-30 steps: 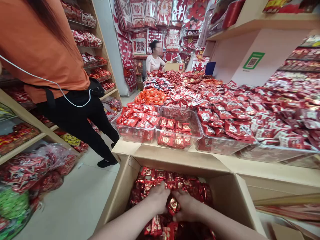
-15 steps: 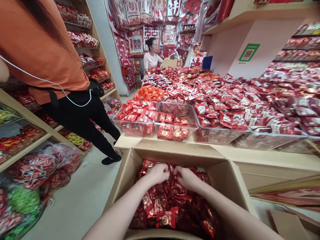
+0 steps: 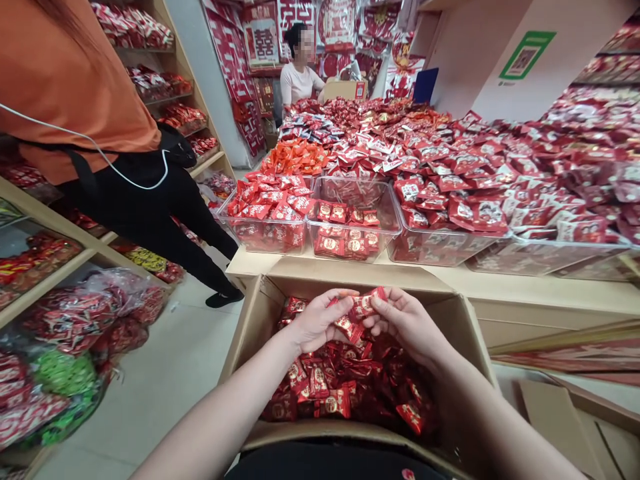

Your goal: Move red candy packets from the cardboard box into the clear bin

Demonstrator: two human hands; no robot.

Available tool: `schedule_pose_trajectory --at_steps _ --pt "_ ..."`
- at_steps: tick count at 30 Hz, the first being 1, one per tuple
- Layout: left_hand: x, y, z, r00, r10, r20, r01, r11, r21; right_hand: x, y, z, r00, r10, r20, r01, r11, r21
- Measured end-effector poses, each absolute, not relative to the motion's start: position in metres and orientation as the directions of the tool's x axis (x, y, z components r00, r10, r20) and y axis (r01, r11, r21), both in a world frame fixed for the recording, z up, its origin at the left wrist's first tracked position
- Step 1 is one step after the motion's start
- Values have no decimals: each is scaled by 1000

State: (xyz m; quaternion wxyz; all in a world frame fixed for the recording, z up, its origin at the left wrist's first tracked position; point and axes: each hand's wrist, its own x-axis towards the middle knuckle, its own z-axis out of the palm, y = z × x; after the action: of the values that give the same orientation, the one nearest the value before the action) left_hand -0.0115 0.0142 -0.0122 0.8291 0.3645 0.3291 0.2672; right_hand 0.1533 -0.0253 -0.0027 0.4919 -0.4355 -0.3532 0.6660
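Red pkts (image 3: 364,304) pinched in both hands (image 3: 320,323), close tog., forearms (image 3: 235,407) angled inward over cardboard box (image 3: 457,323).

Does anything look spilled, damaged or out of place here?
One small pale scrap lies on the floor, left of the cardboard box, like stray litter. Around the left hand and right hand, both holding red packets, nothing looks spilled.

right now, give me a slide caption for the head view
Left hand and right hand hold small red packets over an open cardboard box.

Single head-worn view, forward and down, close above the hands (image 3: 319,323) and carton (image 3: 259,317).
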Motion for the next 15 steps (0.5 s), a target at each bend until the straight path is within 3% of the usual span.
schedule_pose_trajectory --at_steps 4,11,13,15 --pt "-4 10 -16 510 777 -369 -90 475 876 152 -25 -9 -81 965 -251 -351 -263 -898" --pt "-1 9 -19 477 770 -425 -106 530 841 152 -26 -14 -9 974 -227 -262 -222 -939" --pt "-1 8 -19 478 762 -436 -118 548 828 153 -27 -13 107 989 -105 -122 -92 -988" --pt "-1 7 -18 502 743 -443 -133 572 809 153 -28 -13 176 974 141 134 119 -984"
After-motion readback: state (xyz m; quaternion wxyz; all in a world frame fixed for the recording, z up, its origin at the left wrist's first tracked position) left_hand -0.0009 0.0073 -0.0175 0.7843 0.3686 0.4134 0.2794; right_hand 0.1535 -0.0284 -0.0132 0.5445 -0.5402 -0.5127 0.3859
